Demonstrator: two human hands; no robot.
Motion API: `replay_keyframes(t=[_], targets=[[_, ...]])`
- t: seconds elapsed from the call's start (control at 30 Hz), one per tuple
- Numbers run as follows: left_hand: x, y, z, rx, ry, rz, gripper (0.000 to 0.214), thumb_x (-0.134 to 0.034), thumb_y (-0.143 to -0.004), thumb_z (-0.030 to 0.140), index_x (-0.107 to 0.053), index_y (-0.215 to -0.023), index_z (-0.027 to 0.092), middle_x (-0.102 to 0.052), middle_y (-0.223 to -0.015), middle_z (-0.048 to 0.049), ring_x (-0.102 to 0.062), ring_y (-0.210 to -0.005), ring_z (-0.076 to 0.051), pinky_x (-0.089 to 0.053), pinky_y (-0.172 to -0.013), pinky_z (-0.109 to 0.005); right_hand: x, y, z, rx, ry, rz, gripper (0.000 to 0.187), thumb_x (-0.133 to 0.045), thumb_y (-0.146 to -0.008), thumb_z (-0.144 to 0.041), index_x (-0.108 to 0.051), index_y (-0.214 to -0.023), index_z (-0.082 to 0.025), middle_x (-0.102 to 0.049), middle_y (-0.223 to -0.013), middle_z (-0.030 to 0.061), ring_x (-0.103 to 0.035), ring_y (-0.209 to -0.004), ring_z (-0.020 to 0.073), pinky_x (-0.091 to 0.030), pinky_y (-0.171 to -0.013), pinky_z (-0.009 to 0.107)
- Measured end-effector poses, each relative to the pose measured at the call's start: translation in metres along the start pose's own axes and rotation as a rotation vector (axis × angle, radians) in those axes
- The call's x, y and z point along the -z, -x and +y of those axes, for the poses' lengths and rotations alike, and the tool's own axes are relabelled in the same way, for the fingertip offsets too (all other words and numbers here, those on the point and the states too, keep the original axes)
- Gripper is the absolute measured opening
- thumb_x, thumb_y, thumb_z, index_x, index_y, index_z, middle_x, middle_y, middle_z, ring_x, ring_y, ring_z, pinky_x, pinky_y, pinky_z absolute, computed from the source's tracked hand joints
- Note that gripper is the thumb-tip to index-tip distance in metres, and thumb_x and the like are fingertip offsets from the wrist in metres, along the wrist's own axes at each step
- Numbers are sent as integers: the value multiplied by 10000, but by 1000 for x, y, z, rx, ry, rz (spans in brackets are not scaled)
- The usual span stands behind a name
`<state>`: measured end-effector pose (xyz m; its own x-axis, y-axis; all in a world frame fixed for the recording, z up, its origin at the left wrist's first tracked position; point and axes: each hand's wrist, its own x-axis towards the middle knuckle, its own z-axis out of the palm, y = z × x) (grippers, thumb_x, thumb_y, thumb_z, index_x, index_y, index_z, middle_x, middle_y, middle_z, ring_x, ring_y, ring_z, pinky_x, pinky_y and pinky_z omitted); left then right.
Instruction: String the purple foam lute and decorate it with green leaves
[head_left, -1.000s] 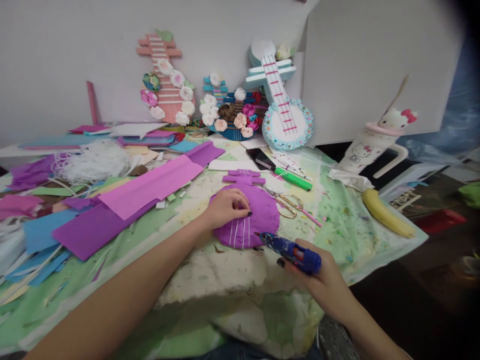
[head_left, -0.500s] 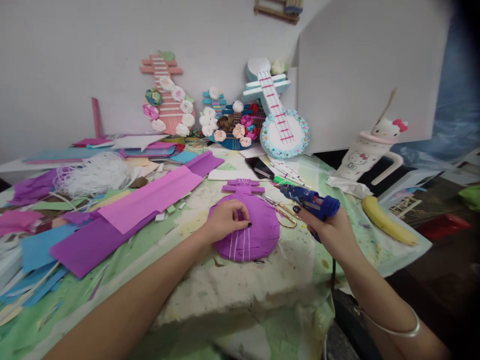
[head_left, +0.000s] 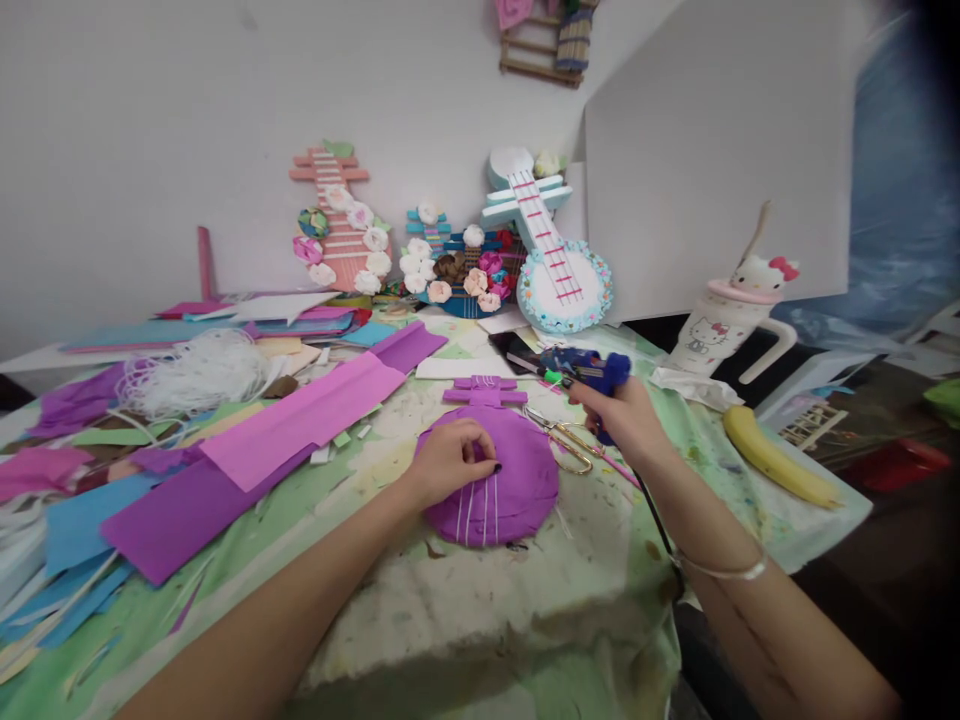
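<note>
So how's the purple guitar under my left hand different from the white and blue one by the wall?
The purple guitar lies flat; the white and blue guitar stands tilted. The purple guitar's edge is plain; the white and blue guitar's rim carries colorful dots. Both have round bodies and crosspieces.

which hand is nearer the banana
Right. The right hand, gripping the glue gun, is left of the banana; the left hand is farther left, over the purple disc.

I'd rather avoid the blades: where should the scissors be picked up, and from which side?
The scissors are probably best taken by their gold handle loops, from the near right: the loops face that way, while the blades point left toward the purple guitar.
</note>
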<state>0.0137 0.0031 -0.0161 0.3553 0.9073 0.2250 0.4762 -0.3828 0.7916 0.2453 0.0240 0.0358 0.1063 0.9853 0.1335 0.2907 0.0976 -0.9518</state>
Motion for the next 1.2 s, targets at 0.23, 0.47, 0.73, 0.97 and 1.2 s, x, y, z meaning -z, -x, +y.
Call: replay_keyframes(t=[0.23,0.47,0.73,0.97,1.2], targets=[[0,0,2,25,45,-1,72,-678,-674,171,-614,-642,158,-628,-771,-1,-455,-533,-70,-393,-542,-209,-49,-75,24,-142,-37,-149,119,-624,-671,-209,-566,-606,-129,-573,-507,22,-388,-338,61,-320,-326,210],[-2,-1,-4,37,89,8,69,-682,-667,188,-620,-647,167,-632,-785,-9,-445,-535,-71,-374,-510,-207,-63,-84,46,-173,-8,-156,190,-650,-686,-239,-522,-576,-153,-480,-403,-27,-398,-347,68,-297,-331,195],[19,-8,-3,253,467,35,203,-684,-696,310,-605,-776,140,-568,-551,16,-493,-454,-80,-357,-435,-188,-61,-83,46,-151,39,-173,224,-655,-700,-273,-525,-564,-151,-475,-410,-27,-390,-348,64,-288,-345,204],[42,-62,-28,24,-155,229,135,-610,-724,210,-673,-834,165,-697,-893,-64,-628,-845,-192,-509,-749,-321,-62,-80,46,-148,100,-163,248,-658,-695,-287,-510,-538,-164,-457,-386,-25,-401,-337,86,-292,-331,227],[29,-117,-74,-91,-532,107,332,-465,-797,96,-656,-1061,160,-653,-1146,-99,-544,-1118,-231,-401,-1000,-424,-64,-81,49,-134,135,-178,254,-647,-682,-289,-510,-508,-164,-473,-389,-32,-412,-319,82,-301,-336,214]])
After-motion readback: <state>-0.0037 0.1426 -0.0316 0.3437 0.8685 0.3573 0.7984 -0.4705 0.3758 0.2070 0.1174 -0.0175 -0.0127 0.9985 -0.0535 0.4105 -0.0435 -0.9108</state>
